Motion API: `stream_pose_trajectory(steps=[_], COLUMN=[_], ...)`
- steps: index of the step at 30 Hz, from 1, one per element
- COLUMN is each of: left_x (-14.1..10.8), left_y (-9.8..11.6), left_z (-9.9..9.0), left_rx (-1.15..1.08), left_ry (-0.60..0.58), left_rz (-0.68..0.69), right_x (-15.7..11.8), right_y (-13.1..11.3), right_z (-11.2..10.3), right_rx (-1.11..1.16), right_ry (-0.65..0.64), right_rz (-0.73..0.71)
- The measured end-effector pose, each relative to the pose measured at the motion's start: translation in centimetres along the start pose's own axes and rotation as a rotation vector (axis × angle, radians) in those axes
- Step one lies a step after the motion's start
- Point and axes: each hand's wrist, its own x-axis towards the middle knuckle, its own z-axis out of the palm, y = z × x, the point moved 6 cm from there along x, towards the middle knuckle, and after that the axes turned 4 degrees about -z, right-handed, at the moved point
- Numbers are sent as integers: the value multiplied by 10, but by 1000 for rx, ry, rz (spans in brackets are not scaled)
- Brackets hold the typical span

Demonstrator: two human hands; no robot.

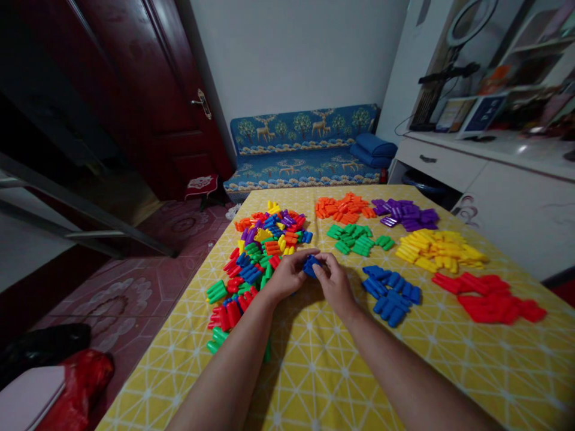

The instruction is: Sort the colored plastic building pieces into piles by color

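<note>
Head view: I have a dark blue ridged plastic piece (309, 267) up between both hands, mid-table, just above the cloth or resting on it, can't tell which. Left hand (288, 278) grips it from the left, fingers curled; right hand (333, 280) pinches it from the right, thumb over its near face. Exact shape partly hidden by fingers.

Left of my hands, running near to far: a long mixed heap of red, green, blue, yellow, orange and purple plastic pieces (252, 273), partly behind the left forearm. Right of my hands, single-colour groups: blue ridged plastic pieces (392, 306) closest, bright red plastic pieces (487, 305) far right, yellow plastic pieces (438, 248) beyond the blue. Farther off, green plastic pieces (362, 245), then orange plastic pieces (344, 209), with purple plastic pieces (406, 215) right of the orange.

All on a table under a yellow cloth with white lines (323, 383). Past its far edge, a blue deer-and-tree patterned sofa (305, 158). Far left, dark red panelled door (135, 90); right, white cabinet (516, 200) with a white ring light (457, 41) above it.
</note>
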Motion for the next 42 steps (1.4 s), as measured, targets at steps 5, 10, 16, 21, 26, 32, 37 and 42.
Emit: stream_pose_trajectory(steps=[5, 10, 16, 21, 26, 32, 37, 42], left_x=[0, -5, -4, -4, -4, 4, 22, 36], left_y=[1, 13, 9, 5, 10, 33, 37, 18], left_z=[-4, -19, -7, 2, 5, 21, 59, 93], left_rx=[138, 384, 823, 846, 671, 504, 518, 503], left_ry=[109, 340, 137, -14, -29, -61, -192, -114], left_rz=[1, 97, 97, 94, 150, 212, 154, 89], right_x=[-3, 0, 15, 5, -12, -14, -15, -17], right_y=[-5, -13, -16, 5, 16, 12, 24, 29], right_z=[-3, -28, -114, -180, -196, -185, -187, -190], right_rx=[-32, -120, -595, -1184, -1013, -725, -667, -647], right_ry=[58, 217, 269, 129, 136, 262, 340, 330], right_rz=[1, -47, -74, 25, 22, 98, 178, 204])
